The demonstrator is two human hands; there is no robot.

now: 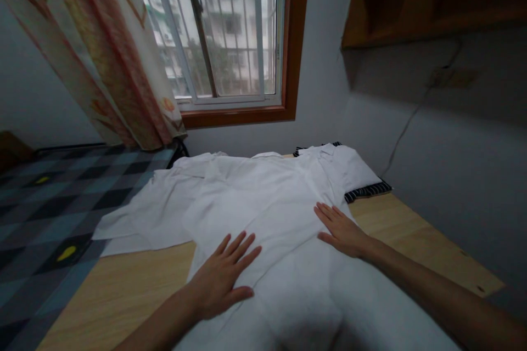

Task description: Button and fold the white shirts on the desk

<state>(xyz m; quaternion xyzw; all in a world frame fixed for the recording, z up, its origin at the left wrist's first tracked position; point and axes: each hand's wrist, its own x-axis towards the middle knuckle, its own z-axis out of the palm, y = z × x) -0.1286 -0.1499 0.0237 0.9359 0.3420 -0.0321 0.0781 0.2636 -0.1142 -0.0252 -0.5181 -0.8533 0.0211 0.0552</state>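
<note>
A white shirt (pixel 255 197) lies spread over a wooden board, its sleeves out to both sides and its collar at the far edge. My left hand (pixel 222 277) rests flat on the shirt's lower left part, fingers spread. Farther right, my right hand (pixel 340 230) lies flat near the shirt's right edge, palm down, with its fingers stretched out. Neither hand grips the cloth. Long creases run slantwise across the fabric between the hands. The nearest part of the shirt is blurred at the bottom of the view.
The pale wooden board (pixel 415 236) shows on both sides of the shirt. A dark striped cloth (pixel 368 191) sticks out under the right sleeve. At left is a checked bedspread (pixel 82 203), below a flowered curtain (pixel 111 60). A wooden shelf (pixel 395 33) hangs on the right wall.
</note>
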